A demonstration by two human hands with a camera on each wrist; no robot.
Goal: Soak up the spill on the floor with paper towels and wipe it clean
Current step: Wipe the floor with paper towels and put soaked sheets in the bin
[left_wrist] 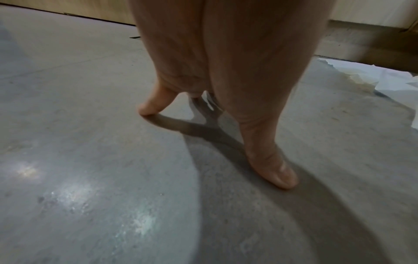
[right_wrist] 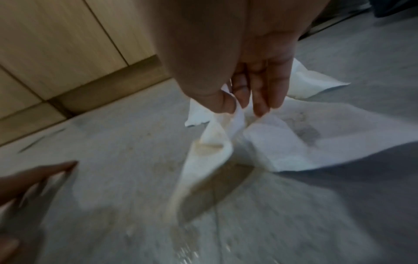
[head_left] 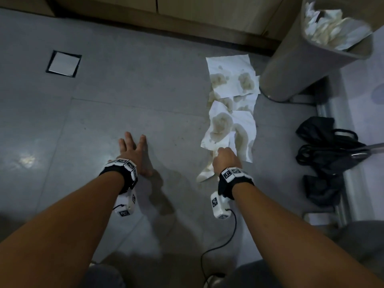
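Item: left hand. I see it spread flat, fingers straight and apart, with the fingertips and thumb pressing the grey floor. It holds nothing.

Item: right hand. I see thumb and fingers pinching a lifted fold of the paper towels; the pinched part rises off the floor while the rest lies flat.

Item: paper towels, white, several sheets overlapping in a strip. They run from under my right hand straight ahead of it, well to the right of my left hand. Yellowish-brown wet patches show through most sheets. One twisted, soaked end trails back just left of my right wrist.

Item: grey bin, ahead and right of my right hand, just beside the far end of the strip, with crumpled white paper inside.

Item: dark bag, on the floor right of my right hand.

Item: square floor plate, ahead and left of my left hand.
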